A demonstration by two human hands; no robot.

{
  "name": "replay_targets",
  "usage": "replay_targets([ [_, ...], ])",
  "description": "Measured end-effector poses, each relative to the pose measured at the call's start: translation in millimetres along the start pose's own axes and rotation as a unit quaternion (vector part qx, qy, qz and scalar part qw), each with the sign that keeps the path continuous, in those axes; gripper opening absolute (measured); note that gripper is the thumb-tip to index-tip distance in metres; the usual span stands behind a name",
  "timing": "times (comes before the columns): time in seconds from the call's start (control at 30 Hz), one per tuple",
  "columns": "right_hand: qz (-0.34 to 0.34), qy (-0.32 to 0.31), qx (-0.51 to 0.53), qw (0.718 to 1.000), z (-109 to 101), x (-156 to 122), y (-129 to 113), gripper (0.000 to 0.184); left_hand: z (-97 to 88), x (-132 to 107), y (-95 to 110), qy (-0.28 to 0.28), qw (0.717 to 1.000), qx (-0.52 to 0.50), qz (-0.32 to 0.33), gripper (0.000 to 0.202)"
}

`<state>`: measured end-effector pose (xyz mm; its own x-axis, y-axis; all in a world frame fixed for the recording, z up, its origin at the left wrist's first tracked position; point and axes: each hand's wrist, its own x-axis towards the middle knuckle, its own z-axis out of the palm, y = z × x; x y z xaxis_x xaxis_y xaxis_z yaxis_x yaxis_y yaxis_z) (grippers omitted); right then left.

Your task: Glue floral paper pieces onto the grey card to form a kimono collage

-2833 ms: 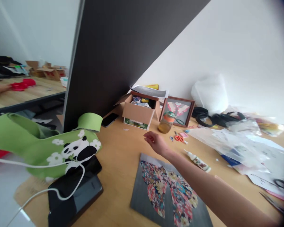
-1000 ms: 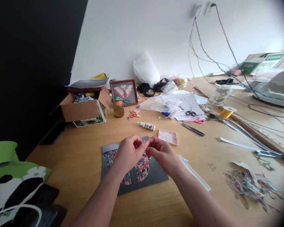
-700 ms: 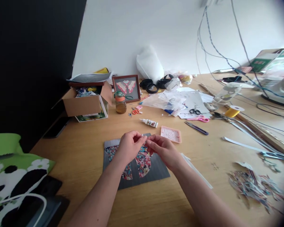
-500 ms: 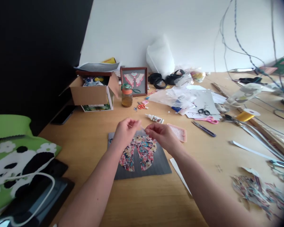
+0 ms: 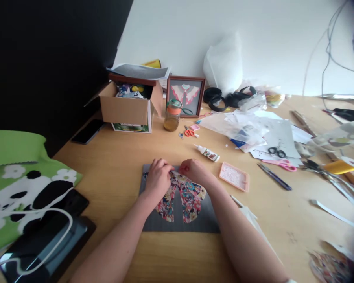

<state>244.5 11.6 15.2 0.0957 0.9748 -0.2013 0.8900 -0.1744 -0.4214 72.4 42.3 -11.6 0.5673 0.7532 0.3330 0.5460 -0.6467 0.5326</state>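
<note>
Cardboard box [image 5: 129, 110] stands far left on the surface [image 5: 112, 173]. Nearer, the left hand [image 5: 158, 179] presses down on the floral cutout [image 5: 181, 192] lying on a grey sheet [image 5: 203, 220]; the right hand [image 5: 194, 171] touches its top edge, grip uncertain. Pink tray [image 5: 234, 177] lies just right.

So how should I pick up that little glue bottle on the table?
Take the glue bottle around its fat white middle, coming straight down from above. It lies on its side on the table, thin nozzle pointing up-left toward the orange scissors, so the nozzle is probably too skinny to hold. The space around it looks free, and the pink tray sits apart from it.
</note>
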Motion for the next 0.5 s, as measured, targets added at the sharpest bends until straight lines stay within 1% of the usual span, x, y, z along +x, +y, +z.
replay_targets([
  [0.1,-0.003,0.003,-0.015,1.000,0.8,0.3,-0.6,0.013,4.3,-2.2,0.2,-0.029,0.999,0.009,0.015,0.037],
  [0.23,-0.005,0.020,-0.020,1.000,3.8,-2.1,-2.9,0.010,3.5,-3.1,-0.1,-0.054,0.998,0.030,0.031,0.037],
  [0.4,-0.010,0.036,-0.007,0.999,7.1,-3.4,-1.9,0.009,2.0,-4.0,-1.7,-0.072,0.995,0.061,0.041,0.038],
  [0.5,-0.003,0.044,0.009,0.999,2.2,-1.5,4.2,0.005,1.5,-4.2,-2.0,-0.079,0.994,0.059,0.042,0.040],
])
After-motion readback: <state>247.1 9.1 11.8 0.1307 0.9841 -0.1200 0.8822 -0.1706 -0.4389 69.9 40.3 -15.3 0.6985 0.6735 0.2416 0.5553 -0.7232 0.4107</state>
